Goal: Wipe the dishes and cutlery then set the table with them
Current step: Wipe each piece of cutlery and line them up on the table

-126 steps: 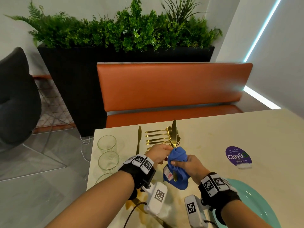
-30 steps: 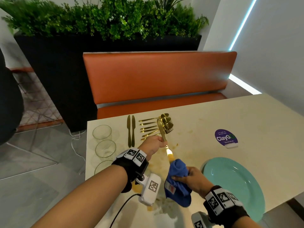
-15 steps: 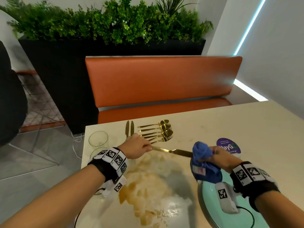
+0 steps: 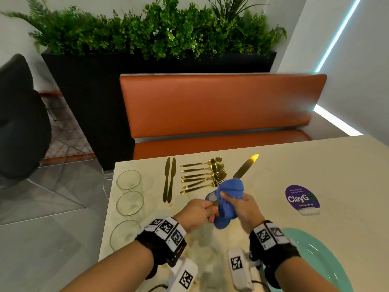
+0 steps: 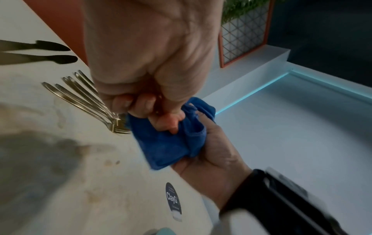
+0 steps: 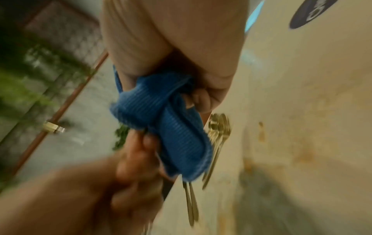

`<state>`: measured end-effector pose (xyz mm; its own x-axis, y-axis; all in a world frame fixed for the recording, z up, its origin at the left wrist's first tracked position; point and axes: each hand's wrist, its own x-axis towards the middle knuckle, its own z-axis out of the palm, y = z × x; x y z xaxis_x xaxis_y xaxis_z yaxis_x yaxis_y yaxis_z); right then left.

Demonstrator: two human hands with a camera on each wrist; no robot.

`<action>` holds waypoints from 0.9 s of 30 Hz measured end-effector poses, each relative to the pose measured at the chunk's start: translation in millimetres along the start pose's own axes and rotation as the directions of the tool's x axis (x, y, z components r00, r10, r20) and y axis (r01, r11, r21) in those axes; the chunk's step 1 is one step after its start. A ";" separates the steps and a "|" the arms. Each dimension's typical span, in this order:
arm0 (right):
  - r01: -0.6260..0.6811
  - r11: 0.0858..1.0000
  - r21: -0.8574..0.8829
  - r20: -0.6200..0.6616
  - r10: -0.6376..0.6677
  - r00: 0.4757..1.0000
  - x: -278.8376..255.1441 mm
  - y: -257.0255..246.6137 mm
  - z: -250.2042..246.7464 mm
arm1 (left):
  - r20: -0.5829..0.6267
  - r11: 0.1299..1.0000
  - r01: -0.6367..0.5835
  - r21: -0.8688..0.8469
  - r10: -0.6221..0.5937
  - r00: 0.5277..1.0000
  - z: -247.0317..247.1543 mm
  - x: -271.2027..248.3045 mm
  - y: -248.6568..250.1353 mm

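My left hand [image 4: 199, 211] grips the handle of a gold knife [image 4: 246, 165], whose blade points up and away to the right above the table. My right hand [image 4: 237, 204] holds a blue cloth [image 4: 228, 199] wrapped round the knife close to the handle. The left wrist view shows the left hand [image 5: 149, 101] curled tight against the cloth [image 5: 165, 143], and the right wrist view, blurred, shows the cloth [image 6: 159, 114] bunched in the right hand [image 6: 203, 95]. Two more gold knives [image 4: 169, 179] and a fan of gold spoons and forks [image 4: 205, 175] lie on the table. A teal plate [image 4: 322, 262] sits at the near right.
Three glasses [image 4: 129, 202] stand in a row along the table's left edge. A purple sticker [image 4: 302, 199] is on the beige table [image 4: 273, 165], which has brownish stains near me. An orange bench [image 4: 219, 110] and a black planter stand beyond the far edge.
The knife swung from lying level toward the right to pointing up and away. My right hand slid the cloth down the blade toward the handle, closer to my left hand.
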<state>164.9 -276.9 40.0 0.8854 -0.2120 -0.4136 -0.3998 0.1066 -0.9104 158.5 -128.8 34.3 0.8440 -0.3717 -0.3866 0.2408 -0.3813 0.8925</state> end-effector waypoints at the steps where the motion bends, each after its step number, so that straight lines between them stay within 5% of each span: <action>1: -0.009 1.000 -0.018 0.031 0.010 0.999 -3.5 5.8 4.4 | -0.008 1.000 -0.005 -0.010 0.005 1.000 0.1 1.7 -1.3; 14: 0.075 0.960 -0.268 0.182 -0.026 0.983 9.1 -0.6 0.5 | 0.050 0.997 0.060 -0.042 -0.058 0.997 8.6 18.5 2.8; 17: 0.073 0.942 -0.328 0.140 -0.028 0.990 19.7 -0.3 -1.4 | 0.092 0.970 0.155 0.190 -0.174 0.980 1.3 24.7 3.4; 20: 0.058 0.921 -0.384 0.167 0.007 0.986 28.0 -0.7 -4.1 | -0.125 0.904 0.198 0.380 -0.162 0.979 -17.4 31.5 5.1; 23: 0.048 0.889 -0.455 0.268 0.085 0.960 31.9 0.3 -3.2 | -0.289 0.971 0.143 0.193 -0.083 0.954 -28.2 40.2 8.0; 27: 0.067 0.847 -0.528 0.349 0.144 0.926 36.8 3.0 10.2 | -0.212 0.986 0.116 -0.116 -0.138 0.968 -27.6 49.8 17.4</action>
<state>198.7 -274.5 22.1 0.8448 0.1580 -0.5112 -0.4046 -0.4366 -0.8036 218.0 -130.6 37.0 0.8847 -0.1279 -0.4483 0.3908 -0.3207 0.8628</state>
